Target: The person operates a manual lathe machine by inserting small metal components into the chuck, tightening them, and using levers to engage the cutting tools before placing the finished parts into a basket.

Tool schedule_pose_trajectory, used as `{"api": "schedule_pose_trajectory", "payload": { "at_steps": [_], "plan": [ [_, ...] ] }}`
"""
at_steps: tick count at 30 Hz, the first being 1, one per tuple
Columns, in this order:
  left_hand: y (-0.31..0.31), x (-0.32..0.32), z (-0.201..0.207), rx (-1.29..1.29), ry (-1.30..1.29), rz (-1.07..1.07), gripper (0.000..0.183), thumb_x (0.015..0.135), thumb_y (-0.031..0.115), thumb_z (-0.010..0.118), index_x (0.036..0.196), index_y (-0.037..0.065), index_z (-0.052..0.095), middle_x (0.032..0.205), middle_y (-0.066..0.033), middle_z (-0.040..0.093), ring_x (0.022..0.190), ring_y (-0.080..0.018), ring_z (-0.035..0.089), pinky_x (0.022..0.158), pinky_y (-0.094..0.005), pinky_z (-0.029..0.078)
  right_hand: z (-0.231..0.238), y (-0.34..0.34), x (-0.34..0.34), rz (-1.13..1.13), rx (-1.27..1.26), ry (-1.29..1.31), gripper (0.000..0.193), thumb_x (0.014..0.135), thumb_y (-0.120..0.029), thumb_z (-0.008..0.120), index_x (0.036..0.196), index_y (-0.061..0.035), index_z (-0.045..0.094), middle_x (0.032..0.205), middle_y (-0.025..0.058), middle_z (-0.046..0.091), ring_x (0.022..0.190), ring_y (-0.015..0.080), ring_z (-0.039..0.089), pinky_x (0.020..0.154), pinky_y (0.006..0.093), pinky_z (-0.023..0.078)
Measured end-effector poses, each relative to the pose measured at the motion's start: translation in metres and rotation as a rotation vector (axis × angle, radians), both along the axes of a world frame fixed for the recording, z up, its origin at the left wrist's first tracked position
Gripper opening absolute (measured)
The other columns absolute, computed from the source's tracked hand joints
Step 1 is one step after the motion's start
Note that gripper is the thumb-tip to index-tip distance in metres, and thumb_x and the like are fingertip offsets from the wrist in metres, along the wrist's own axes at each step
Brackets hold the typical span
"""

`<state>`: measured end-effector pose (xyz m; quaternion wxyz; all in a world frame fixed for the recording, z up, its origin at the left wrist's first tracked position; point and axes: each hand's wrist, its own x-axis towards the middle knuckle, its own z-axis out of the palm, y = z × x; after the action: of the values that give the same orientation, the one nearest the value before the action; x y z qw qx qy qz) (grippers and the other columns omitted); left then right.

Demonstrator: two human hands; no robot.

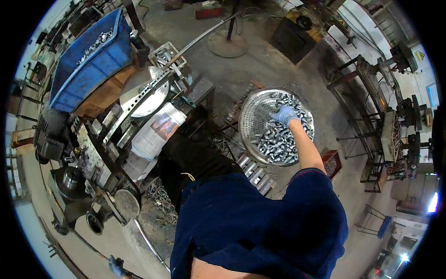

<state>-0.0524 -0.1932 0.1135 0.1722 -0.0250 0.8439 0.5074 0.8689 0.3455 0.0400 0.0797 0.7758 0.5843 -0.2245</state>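
Observation:
My right hand (285, 115), in a pale blue-grey glove, reaches into a large round perforated metal basin (253, 104). Its fingers look drawn together at the edge of a heap of small shiny metal parts (277, 145); whatever they hold cannot be made out. These parts cover the basin's right and lower portions, while its upper left shows bare holes. At the lower left rim, my left hand (116, 266), in a darker blue glove, is closed around a thin dark rod (95, 251). Most of the left forearm is out of view.
A cluttered workbench on the left carries a round metal disc (155, 100), a newspaper (158, 132) and a blue bin (93, 69) of metal parts. Thick metal cylinders (258, 176) lie below the basin. A red box (331, 163) stands to its right, near metal racks (367, 116).

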Motion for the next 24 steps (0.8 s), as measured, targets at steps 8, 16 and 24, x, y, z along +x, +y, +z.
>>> {"api": "schedule_pose_trajectory", "payload": {
  "at_steps": [8, 16, 24],
  "plan": [
    [0.024, 0.013, -0.006, -0.05, 0.103, 0.014, 0.031, 0.081, 0.026, 0.069, 0.073, 0.014, 0.041, 0.046, 0.0004, 0.036, 0.035, -0.0115, 0.034, 0.033, -0.0273, 0.027, -0.001, -0.036, -0.02, 0.271, -0.06, -0.104, 0.062, 0.068, -0.052, 0.067, 0.101, -0.0002, 0.062, 0.1, 0.02, 0.064, 0.092, 0.035, 0.061, 0.084, 0.0394, 0.047],
    [0.003, -0.005, -0.005, -0.08, 0.095, -0.048, 0.026, 0.083, 0.028, 0.066, 0.077, 0.01, 0.049, 0.047, -0.0025, 0.043, 0.035, -0.0125, 0.038, 0.033, -0.0274, 0.031, -0.001, -0.032, -0.035, 0.316, 0.065, -0.091, 0.063, 0.074, -0.059, 0.055, 0.094, -0.001, 0.068, 0.095, 0.0206, 0.065, 0.094, 0.0351, 0.06, 0.089, 0.0393, 0.044],
    [0.027, 0.045, 0.012, -0.081, 0.247, -0.21, 0.019, 0.083, 0.024, 0.064, 0.076, 0.009, 0.055, 0.057, -0.0007, 0.052, 0.047, -0.01, 0.05, 0.045, -0.026, 0.04, 0.027, 0.016, -0.128, 0.305, 0.504, 0.631, 0.021, 0.074, -0.015, 0.072, 0.087, 0.0004, 0.068, 0.08, 0.0123, 0.067, 0.072, 0.0181, 0.062, 0.071, 0.0285, 0.049]
  ]
}}
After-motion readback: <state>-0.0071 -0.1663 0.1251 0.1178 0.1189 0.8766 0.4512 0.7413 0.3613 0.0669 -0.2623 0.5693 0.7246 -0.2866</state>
